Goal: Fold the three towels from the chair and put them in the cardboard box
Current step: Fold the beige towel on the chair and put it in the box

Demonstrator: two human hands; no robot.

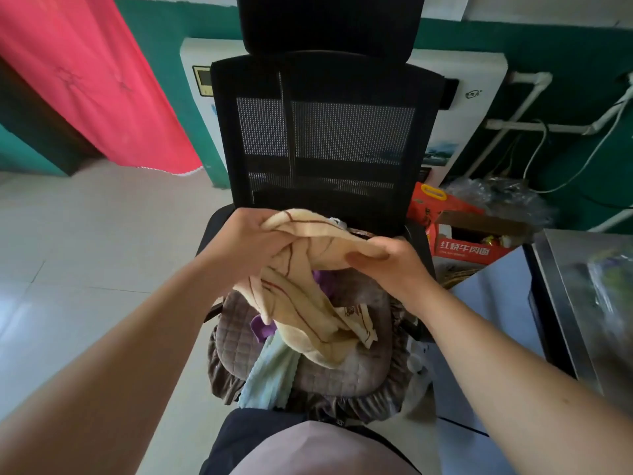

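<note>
- Far left: red curtain (92, 80) hangs against a green wall (161, 46); pale tiled floor (85, 252) below it.
- Left hand (248, 240) is raised over the chair seat, fingers closed around the upper left edge of the cream towel (301, 296). Grip is firm, cloth bunches out of the fist.
- Cream towel has thin brown stripes. Top edge spans between the two hands; the rest hangs down in loose folds and its lower end rests on the seat cushion (236, 337).
- Seat cushion is grey-brown, quilted, with a ruffled edge. It covers the seat of the black office chair (325, 132), which has a mesh back and headrest.
- Purple towel (262, 329) lies crumpled on the cushion, mostly hidden under the cream one. Only patches show.
- Light blue-green towel (270, 375) lies on the front of the cushion, one end draped over the front edge, partly under the cream towel.
- Right hand (387, 262) pinches the upper right edge of the cream towel, thumb on the near side, fingers behind the cloth. Hands are close but not touching, both clamped on the same towel.
- White appliance (472, 97) stands behind the chair against the wall.
- Cardboard box (462, 248), red with white print, sits on the floor right of the chair, flaps open. Contents too small to tell.
- Crumpled clear plastic (507, 197) just behind the box.
- Far right: metal-topped surface (582, 303), blurred at the frame edge.
</note>
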